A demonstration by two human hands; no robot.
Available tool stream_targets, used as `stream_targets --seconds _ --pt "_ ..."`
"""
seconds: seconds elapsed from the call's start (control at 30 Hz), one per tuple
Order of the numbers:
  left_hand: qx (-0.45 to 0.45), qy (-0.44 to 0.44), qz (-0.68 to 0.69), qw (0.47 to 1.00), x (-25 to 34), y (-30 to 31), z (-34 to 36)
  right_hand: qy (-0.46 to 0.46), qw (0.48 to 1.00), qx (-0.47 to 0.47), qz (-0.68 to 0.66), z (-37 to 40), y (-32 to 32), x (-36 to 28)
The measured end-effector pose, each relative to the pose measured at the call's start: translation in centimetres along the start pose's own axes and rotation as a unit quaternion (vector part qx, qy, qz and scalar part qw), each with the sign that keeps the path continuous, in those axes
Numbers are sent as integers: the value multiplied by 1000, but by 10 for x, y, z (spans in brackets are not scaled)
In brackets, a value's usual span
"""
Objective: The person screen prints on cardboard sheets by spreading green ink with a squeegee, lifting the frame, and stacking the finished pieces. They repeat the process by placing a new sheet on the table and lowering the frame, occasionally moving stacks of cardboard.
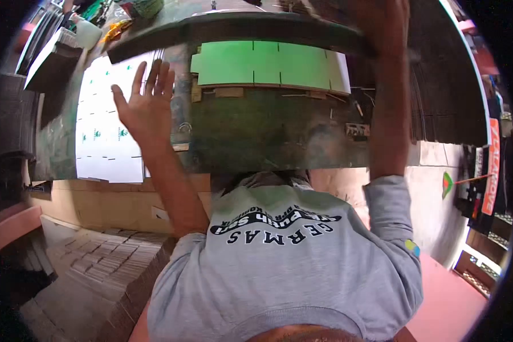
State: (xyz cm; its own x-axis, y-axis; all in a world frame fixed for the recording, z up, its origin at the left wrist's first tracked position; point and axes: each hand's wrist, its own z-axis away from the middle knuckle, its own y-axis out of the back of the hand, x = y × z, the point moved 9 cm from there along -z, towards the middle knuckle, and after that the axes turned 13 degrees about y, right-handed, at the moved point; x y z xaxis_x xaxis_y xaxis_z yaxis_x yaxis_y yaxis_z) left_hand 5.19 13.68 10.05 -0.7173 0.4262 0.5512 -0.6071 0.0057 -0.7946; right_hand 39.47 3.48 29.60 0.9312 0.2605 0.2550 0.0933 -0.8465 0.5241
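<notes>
My left hand point(147, 108) is open, fingers spread, above a stack of white printed sheets point(97, 142) with small green marks and slits. Higher up, my right hand point(385, 28) is blurred and partly cut off by the top edge. It is closed at the right end of a long dark strip point(239, 25), which looks like a cardboard sheet seen edge-on. That strip arches across the table, its left end close above my left fingertips. Below it lies a stack of green slotted cardboard sheets point(242, 64).
The dark worktable point(239, 131) carries a small pen-like tool point(358, 108) at right. Dark sheets are stacked at the right point(450, 85). A white bottle point(86, 31) stands back left. Bundled cardboard point(105, 256) fills the lower left, beside a pink surface point(439, 296) at lower right.
</notes>
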Motion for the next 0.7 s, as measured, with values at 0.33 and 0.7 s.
stream_targets --seconds 0.33,0.7 --pt "102 183 -289 934 -32 88 14 -205 967 -25 -148 115 -22 -39" --pt "342 65 -708 614 -27 124 -4 12 955 -267 -125 151 -187 25"
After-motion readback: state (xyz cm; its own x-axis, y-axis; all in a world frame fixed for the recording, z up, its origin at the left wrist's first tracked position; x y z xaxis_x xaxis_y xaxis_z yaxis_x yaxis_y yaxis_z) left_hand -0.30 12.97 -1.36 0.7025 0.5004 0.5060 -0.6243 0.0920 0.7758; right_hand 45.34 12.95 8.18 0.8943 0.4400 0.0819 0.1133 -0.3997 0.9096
